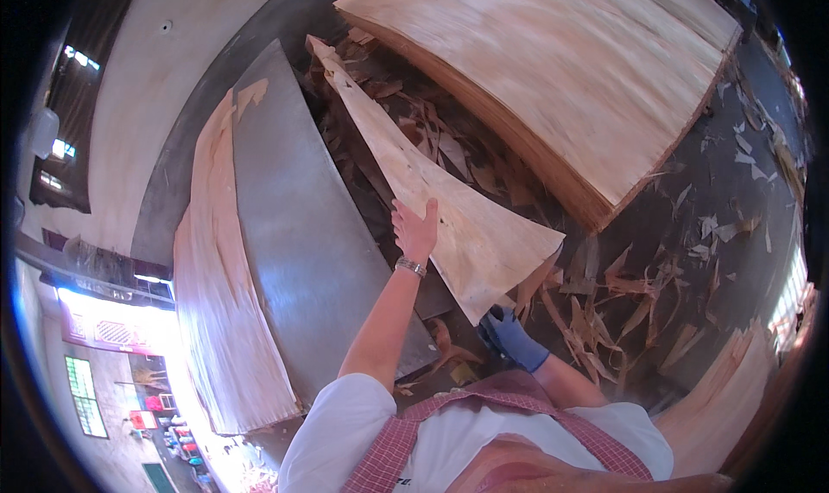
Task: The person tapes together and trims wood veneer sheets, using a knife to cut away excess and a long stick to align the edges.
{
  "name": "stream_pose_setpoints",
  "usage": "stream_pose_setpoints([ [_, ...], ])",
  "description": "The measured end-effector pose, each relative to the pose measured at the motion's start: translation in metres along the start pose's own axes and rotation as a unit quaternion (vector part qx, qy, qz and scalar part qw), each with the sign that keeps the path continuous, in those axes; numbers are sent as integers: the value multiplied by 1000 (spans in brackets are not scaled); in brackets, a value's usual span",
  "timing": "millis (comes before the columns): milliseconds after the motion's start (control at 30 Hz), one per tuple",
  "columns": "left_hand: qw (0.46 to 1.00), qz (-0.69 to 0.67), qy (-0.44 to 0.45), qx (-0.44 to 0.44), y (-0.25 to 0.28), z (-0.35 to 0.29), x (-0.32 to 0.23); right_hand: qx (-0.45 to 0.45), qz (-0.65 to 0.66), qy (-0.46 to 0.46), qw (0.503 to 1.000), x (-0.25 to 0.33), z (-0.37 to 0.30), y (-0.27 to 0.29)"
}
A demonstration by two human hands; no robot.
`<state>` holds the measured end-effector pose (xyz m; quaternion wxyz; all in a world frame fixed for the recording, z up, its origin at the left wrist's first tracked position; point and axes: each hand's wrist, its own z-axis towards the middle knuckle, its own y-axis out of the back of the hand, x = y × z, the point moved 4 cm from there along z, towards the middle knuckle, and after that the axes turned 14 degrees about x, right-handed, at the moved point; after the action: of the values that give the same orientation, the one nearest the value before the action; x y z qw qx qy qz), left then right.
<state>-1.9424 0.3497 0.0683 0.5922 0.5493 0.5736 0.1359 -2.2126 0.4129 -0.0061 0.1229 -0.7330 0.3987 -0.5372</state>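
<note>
A long, curled sheet of wood veneer [449, 212] slants across the middle, its wide end towards me and its narrow far end crumpled. My left hand [416, 231], bare with a metal watch at the wrist, is by the sheet's left edge with fingers and thumb apart. At the near corner, my right hand [511, 338] in a blue glove closes on the sheet's end; the sheet partly hides its fingertips. Left of my left arm stands a grey metal-topped table [302, 199], with another pale veneer sheet [220, 294] along its far left side.
A thick stack of veneer sheets [553, 70] rises at the far right. Torn veneer scraps [639, 294] litter the dark floor [639, 225] around it and between stack and table. More veneer [717, 398] lies at the lower right. A bright doorway [129, 320] shows at left.
</note>
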Motion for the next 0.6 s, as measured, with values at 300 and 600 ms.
stream_pose_setpoints([
  [300, 973, -208, -93, 47, 33, -4, -3, -14, -36, 16, 999, 59, -15, -45],
  [600, 966, -211, -138, -56, 94, 9, -17, 2, -60, 66, 996, 99, -16, -89],
])
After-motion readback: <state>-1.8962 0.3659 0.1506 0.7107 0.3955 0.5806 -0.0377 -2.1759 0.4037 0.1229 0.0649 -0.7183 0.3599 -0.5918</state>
